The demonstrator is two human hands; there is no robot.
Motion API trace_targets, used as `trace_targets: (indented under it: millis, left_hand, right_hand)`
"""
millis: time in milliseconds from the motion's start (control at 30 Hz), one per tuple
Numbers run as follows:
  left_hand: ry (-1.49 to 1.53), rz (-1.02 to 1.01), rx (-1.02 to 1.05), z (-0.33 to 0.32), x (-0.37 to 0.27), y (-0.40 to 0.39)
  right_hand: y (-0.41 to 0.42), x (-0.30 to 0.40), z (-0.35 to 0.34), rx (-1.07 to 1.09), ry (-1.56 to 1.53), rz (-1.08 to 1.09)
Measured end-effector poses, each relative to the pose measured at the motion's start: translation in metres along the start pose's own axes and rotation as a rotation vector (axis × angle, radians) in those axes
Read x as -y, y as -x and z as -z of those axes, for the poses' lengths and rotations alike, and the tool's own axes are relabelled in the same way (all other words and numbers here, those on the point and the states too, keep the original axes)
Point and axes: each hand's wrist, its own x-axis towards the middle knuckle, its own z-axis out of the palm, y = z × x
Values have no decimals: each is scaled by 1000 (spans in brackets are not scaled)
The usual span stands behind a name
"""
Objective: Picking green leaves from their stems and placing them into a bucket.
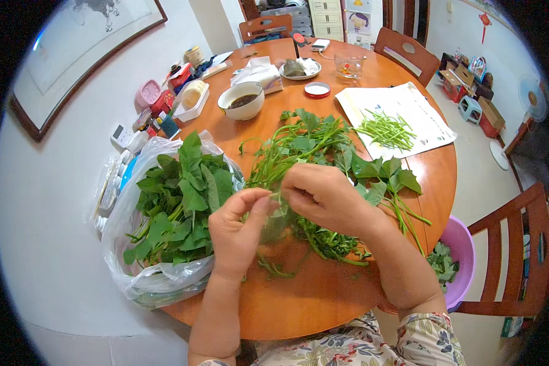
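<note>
My left hand [240,224] pinches a thin green stem between thumb and fingertips over the round wooden table. Close beside it, my right hand [325,196] has its fingers curled at the same piece; a blurred leaf hangs beneath them. A heap of leafy green stems [302,142] lies behind my hands, and more stem scraps [331,242] lie under my right wrist. To the left, a clear plastic bag [142,283] stands open, full of leafy greens [187,206]. Cut green stems [386,130] rest on a white sheet [432,132] at the right.
A white bowl of dark liquid [241,103], a tissue pack [258,75], a red-rimmed lid [317,89], a plate [302,73] and a glass container [349,66] stand further back. A purple basin [464,261] holding leaves is below the table's right edge, beside a wooden chair [508,261].
</note>
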Motion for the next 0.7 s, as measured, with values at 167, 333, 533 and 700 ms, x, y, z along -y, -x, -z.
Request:
trace_targets:
  millis: [167,333,533,700]
  left_hand:
    - [63,74,-6,6,4,-3]
    - [-172,-106,56,4,8,0]
    - [-243,-137,21,2,4,1]
    - [-87,-118,-159,9,2,-3]
  right_hand:
    - [-1,-4,-5,-26,-53,-18]
    - [0,2,-5,-18,-168,-89]
    - [0,0,-8,-25,-88,-18]
    - [1,-4,-4,103,128,-13]
